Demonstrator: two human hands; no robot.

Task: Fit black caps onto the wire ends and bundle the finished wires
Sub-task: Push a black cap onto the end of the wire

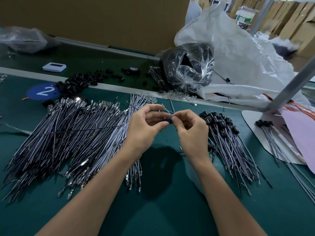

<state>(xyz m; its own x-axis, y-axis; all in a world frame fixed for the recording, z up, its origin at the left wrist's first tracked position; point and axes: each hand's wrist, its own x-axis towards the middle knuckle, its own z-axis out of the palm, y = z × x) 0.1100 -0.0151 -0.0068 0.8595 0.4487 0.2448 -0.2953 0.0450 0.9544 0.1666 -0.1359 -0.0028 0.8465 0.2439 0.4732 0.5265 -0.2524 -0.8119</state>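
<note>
My left hand (144, 123) and my right hand (189, 126) meet above the green table, fingertips together. Between them sits a small black cap (167, 120), pinched by my left thumb and fingers. Thin grey wires (167, 110) stick up and to the left out of the cap, held by my right fingertips. A big heap of uncapped grey wires (68, 133) with metal terminals lies to the left. Capped wires (228, 140) lie in a pile to the right. Loose black caps (76, 82) are scattered at the back left.
A clear bag of black parts (187, 65) and a large white sack (238, 53) stand at the back right. A metal post (289, 86) rises from a white base (254, 123); more capped wires (271, 135) lie on it. A blue "2" disc (42, 91) and a white device (54, 66) are back left.
</note>
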